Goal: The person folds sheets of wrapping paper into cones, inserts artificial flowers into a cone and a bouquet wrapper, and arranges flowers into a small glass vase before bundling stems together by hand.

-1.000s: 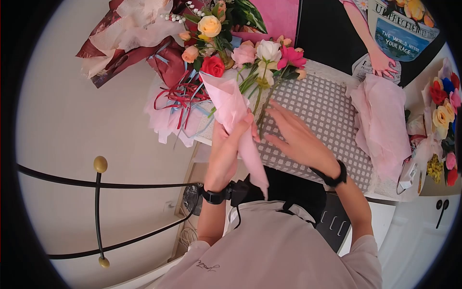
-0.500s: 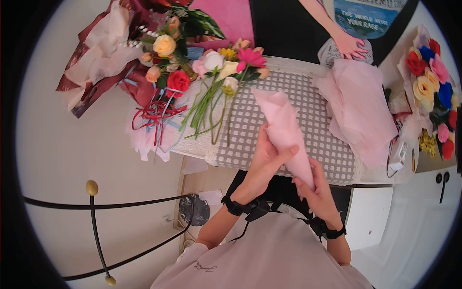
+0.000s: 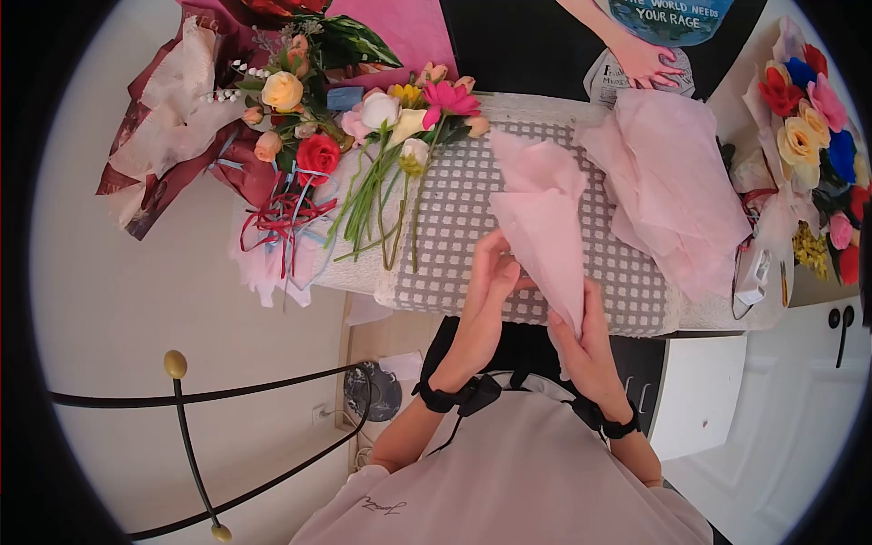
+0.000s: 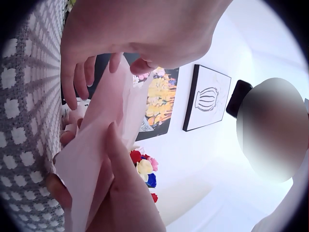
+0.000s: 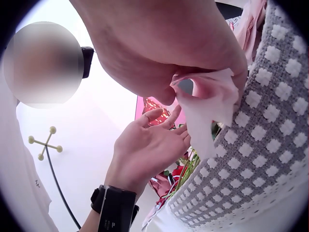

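A pale pink sheet of wrapping paper rolled into a cone stands over the checked cloth, wide end away from the body. My right hand grips its narrow lower end; in the right wrist view the rolled end pokes out of that hand, showing a hole through it. On the cone's left side is my left hand, fingers loosely extended and fingertips close to the paper. The right wrist view shows its palm turned up with nothing in it.
Loose flowers with green stems lie left of the checked cloth. More pink paper lies to the right, beside a wrapped bouquet. Red ribbons hang near the left edge. Another person's hand appears on a printed picture behind.
The cone has moved right, away from the flowers. My right hand came over and took its lower end, while my left hand loosened its grip and slid to the cone's left side.
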### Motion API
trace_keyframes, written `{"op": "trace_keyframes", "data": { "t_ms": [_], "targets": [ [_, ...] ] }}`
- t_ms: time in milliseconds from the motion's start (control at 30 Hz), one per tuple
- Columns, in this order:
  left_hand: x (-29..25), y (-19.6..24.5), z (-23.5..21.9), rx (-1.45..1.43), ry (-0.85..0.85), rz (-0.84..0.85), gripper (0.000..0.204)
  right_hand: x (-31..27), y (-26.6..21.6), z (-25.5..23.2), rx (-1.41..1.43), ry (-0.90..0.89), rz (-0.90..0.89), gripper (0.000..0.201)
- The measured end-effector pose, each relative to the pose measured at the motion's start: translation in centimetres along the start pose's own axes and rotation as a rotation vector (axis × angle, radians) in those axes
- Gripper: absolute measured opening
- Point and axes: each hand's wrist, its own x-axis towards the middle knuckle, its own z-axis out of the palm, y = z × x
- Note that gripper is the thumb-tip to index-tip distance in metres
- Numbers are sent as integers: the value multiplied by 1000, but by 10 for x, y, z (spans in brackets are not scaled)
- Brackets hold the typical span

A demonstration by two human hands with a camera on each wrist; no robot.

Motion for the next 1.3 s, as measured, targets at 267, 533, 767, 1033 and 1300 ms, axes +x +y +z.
{"op": "trace_keyframes", "data": {
  "t_ms": [267, 533, 767, 1033, 1300],
  "targets": [
    [1, 2, 10, -1, -106, -51, 63, 0, 5, -2, 70, -87, -41, 36],
    [1, -1, 13, 166, -268, 101, 89, -4, 15, -18, 1, -116, -3, 32],
    [-3, -3, 9, 161, -200, 39, 102, 3, 11, -21, 299, 239, -6, 31],
    [2, 9, -13, -57, -111, -27, 94, 8, -1, -32, 421, 165, 82, 31],
    [-3, 11, -32, -251, 8, -319, 77, 10, -4, -32, 367, 168, 55, 22]
  ]
}}
